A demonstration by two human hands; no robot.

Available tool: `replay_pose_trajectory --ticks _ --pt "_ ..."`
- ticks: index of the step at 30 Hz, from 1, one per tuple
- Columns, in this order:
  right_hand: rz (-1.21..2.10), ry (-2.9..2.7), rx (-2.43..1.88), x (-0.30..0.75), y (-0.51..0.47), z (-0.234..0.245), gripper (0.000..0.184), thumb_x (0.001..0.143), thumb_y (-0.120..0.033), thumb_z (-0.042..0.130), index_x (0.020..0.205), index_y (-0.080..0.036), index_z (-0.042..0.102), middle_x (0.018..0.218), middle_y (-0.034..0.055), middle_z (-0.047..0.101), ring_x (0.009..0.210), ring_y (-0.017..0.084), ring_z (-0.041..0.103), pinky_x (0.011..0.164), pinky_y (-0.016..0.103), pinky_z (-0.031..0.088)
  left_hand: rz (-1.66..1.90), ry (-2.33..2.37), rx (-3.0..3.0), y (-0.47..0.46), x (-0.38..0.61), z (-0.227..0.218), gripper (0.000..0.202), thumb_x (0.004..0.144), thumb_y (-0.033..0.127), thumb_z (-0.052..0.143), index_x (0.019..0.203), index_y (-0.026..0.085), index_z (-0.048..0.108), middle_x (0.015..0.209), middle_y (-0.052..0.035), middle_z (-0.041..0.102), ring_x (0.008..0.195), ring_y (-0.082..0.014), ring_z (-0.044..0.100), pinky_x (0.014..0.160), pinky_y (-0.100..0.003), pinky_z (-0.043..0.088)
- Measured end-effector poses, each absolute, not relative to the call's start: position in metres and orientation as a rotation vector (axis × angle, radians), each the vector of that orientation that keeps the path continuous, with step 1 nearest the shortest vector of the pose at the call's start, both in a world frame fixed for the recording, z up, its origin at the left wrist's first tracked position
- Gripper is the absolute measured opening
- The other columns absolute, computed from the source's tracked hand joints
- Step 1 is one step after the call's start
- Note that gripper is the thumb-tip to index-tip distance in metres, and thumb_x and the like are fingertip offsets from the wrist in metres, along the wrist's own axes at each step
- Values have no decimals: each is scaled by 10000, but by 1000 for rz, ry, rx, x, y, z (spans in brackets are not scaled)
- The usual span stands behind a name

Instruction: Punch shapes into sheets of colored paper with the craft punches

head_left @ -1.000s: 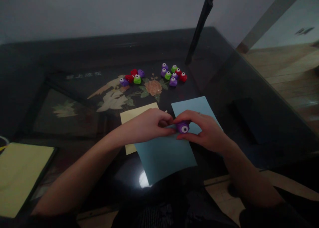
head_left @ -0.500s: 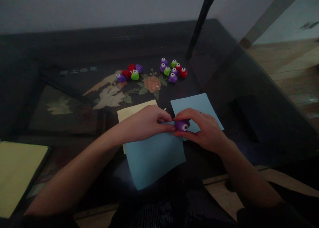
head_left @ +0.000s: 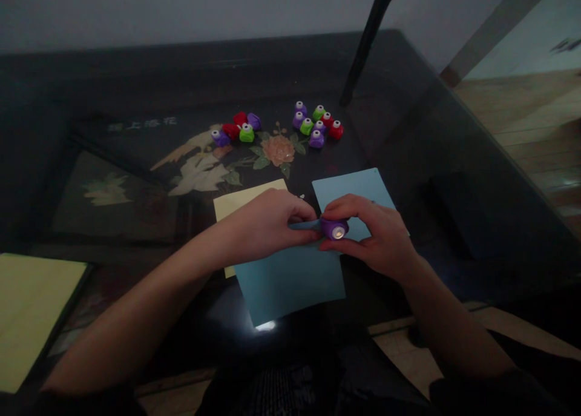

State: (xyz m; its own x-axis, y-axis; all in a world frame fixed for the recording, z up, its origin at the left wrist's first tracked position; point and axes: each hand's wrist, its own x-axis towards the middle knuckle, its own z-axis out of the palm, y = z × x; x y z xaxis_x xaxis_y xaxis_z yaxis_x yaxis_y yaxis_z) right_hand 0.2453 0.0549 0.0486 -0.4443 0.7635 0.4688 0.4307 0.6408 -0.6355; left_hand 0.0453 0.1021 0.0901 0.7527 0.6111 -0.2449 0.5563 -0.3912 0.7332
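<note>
My left hand (head_left: 279, 219) is closed, pinching the folded upper edge of a blue paper sheet (head_left: 293, 289) between thumb and fingers. The sheet hangs down toward the table's front edge. In my right hand (head_left: 379, 228) is a small purple one-eyed toy (head_left: 333, 227), held between thumb and fingertips. Its white-ringed eye faces me and shows a bright glint. The toy's left side meets the right end of the paper's fold, near my left fingertips. Whether it grips the paper is hidden. Under my hands lie a cream sheet (head_left: 249, 190) and another blue sheet (head_left: 349, 183).
Several purple, red and green one-eyed toys stand in two groups, a left group (head_left: 246, 134) and a right group (head_left: 316, 138), farther back on the dark glossy table (head_left: 385, 137). A black pole (head_left: 370, 40) rises behind them. A yellow sheet (head_left: 36, 313) lies at left.
The hands, toy and held sheet have shifted slightly right, and the sheet's lower edge has risen. The toy's eye now glints, and a bright spot shows on the table below the sheet.
</note>
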Motion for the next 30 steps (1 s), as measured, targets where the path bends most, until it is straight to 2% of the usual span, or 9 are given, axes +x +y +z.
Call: replay_pose_trajectory --ticks 6,11,17,21,25,28,30 --pt "529 -2093 -931 241 54 43 281 805 -421 696 940 -204 580 875 28 673 806 172 652 690 269 486 77 913 2099 102 49 82 163 785 282 637 742 148 720 593 32 608 557 -106 487 534 -227 295" --pt "545 -2120 -972 241 58 31 301 827 -456 659 934 -190 569 847 27 657 754 160 639 645 261 478 102 860 2009 110 49 63 163 775 279 617 721 145 694 564 43 561 550 -102 453 529 -223 294" --pt "501 -1925 -1193 252 69 26 278 812 -434 688 916 -199 580 764 1 626 670 145 603 605 258 469 54 802 1907 114 52 35 250 763 345 648 616 144 631 497 74 395 498 -87 371 513 -234 271" --pt "566 -1801 -1264 256 71 32 276 779 -422 725 882 -203 592 738 -7 618 643 136 593 586 256 462 85 838 1897 113 53 34 216 778 335 638 690 141 669 525 64 462 502 -86 399 523 -233 286" --pt "836 -1530 -1213 255 71 34 253 839 -433 654 925 -208 575 804 6 651 608 112 580 553 245 463 50 824 1871 114 51 43 227 791 346 634 704 141 680 541 60 471 505 -87 410 508 -223 300" --pt "1105 -1324 -1103 253 73 33 243 884 -453 584 913 -213 568 784 -7 645 537 86 533 490 222 428 68 806 1824 115 49 49 214 798 342 634 844 144 702 649 38 569 576 -106 493 545 -220 353" --pt "1222 -1239 -1071 253 74 31 265 868 -473 597 897 -209 594 749 -19 617 521 75 510 469 207 410 84 793 1816 115 48 51 237 809 347 623 912 145 694 708 25 601 621 -121 529 570 -223 373"
